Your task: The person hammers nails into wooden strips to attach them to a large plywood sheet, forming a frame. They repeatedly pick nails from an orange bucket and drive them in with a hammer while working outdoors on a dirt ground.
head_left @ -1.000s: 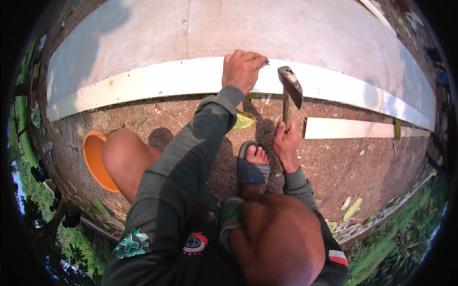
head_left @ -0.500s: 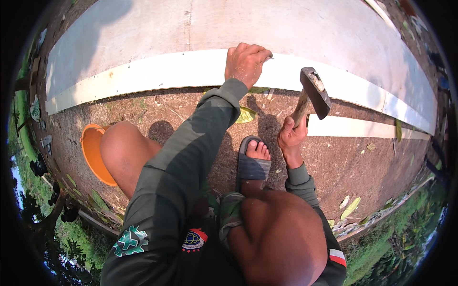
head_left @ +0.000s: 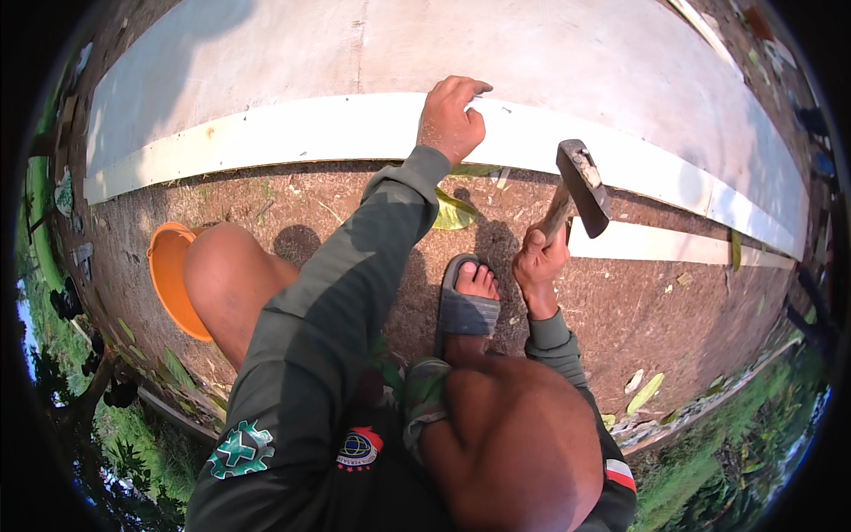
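Gripped by its wooden handle, a hatchet with a dark metal head is raised in my right hand, off the near edge of the boards. My left hand is over a pale wooden strip along the near edge of a large flat panel. Its index finger is stretched out and the thumb stands apart, with nothing seen between them. Just right of that thumb, a small dark nail shows on the strip. More small dark spots dot the strip to the left.
Another pale strip lies on the soil at the right. An orange bucket stands left, partly hidden by my knee. A yellow-green leaf lies below my left wrist, and my sandalled foot is planted on the ground between my arms.
My left hand has let go of the small nail and drawn slightly left, its fingers spreading. The hatchet has dipped slightly, still in my right hand.
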Demonstrator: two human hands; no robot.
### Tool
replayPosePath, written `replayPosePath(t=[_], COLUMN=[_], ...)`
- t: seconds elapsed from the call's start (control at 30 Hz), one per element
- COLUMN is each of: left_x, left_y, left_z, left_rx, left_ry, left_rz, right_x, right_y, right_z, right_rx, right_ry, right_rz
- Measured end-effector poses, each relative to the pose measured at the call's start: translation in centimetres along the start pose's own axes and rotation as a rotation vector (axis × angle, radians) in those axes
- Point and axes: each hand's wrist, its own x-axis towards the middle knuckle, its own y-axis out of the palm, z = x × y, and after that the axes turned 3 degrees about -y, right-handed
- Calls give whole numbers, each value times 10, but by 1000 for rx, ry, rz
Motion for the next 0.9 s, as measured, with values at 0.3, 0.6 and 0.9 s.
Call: replayPosePath(t=[0.3, 0.6, 0.9], left_x=[-3, 0, -6], left_y=[0, 6, 5], left_z=[1, 1, 1], left_rx=[4, 15, -14], left_ry=[18, 16, -42], left_rz=[6, -12, 39], right_x=[-1, 14, 8], right_y=[-3, -18, -15], right_z=[6, 21, 2], right_rx=[195, 281, 317], right_ry=[-22, 51, -47], right_rz=[-73, -72, -186])
